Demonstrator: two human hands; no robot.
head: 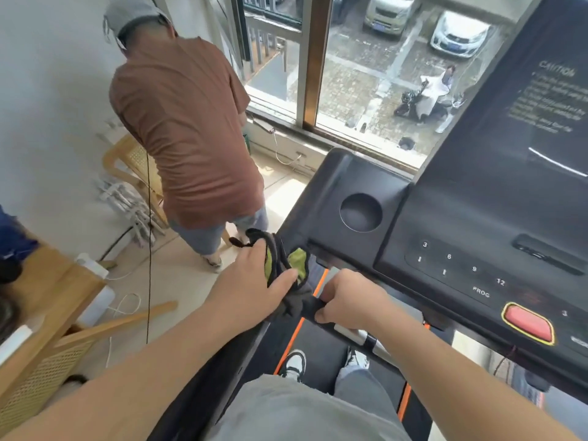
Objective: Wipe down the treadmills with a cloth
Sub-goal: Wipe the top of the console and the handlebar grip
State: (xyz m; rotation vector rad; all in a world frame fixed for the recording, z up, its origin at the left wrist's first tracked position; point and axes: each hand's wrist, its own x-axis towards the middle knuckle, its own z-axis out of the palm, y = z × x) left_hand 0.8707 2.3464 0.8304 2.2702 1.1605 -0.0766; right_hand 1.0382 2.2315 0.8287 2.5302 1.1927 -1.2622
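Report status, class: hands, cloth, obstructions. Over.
Left hand holds cloth on treadmill rail. Right hand grips front bar. Person in brown shirt stands left, off the treadmill.

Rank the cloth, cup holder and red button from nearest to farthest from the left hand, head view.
1. cloth, held in the left hand itself.
2. cup holder, ahead and to the right.
3. red button, far right.

The treadmill console (366, 173) is moulded black plastic with a smooth, matt finish. Its screen (509, 122) is glossy and reflective. The stop button (528, 323) is glossy red plastic. The cloth (286, 268) is soft, matt fabric. The handlebar (309, 310) is matt black and carries a bright metal plate (350, 334). The cabinet (57, 291) is pale wood with woven cane panels.
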